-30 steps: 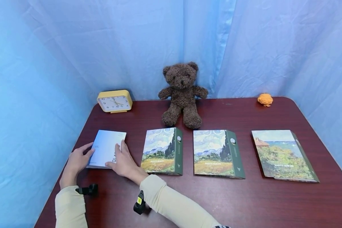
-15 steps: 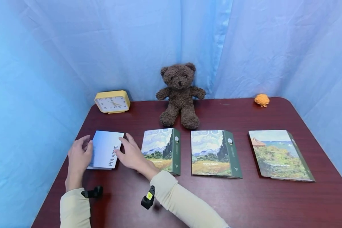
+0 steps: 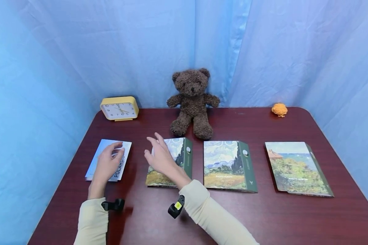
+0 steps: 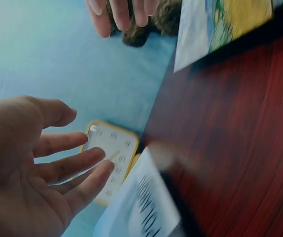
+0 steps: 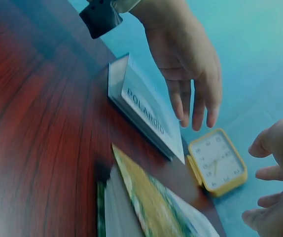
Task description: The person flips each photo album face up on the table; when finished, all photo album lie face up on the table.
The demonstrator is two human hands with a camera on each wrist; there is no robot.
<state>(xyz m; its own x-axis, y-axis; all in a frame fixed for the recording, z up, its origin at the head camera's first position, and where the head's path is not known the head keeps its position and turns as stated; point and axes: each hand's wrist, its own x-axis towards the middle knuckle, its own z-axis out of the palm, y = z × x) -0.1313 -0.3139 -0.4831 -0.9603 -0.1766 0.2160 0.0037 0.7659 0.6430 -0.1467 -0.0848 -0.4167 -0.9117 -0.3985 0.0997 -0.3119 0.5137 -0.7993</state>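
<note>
At the left of the table lies a white-blue book (image 3: pixel 93 163) lettered POLAROID, its cover flat. My left hand (image 3: pixel 106 165) hovers over it with loosely bent fingers and nothing in them; the left wrist view shows those fingers (image 4: pixel 72 170) spread apart. To its right, a photo album (image 3: pixel 162 177) with a painted landscape and a green spine lies partly hidden under my right hand (image 3: pixel 163 157). The right hand is raised above that album, fingers spread and holding nothing. In the right wrist view, the POLAROID book (image 5: pixel 149 111) and the landscape album (image 5: pixel 156 202) show side by side.
A second landscape album (image 3: pixel 225 163) and a seaside-picture album (image 3: pixel 297 166) lie farther right. Along the back are a yellow alarm clock (image 3: pixel 119 109), a brown teddy bear (image 3: pixel 192 98) and an orange yarn ball (image 3: pixel 279 110). Blue curtains (image 3: pixel 141 44) hang behind the dark red table (image 3: pixel 242 217).
Both hands have let go of the POLAROID book and moved right. The right hand has gone from its cover to above the neighbouring album; the left now passes over the book.
</note>
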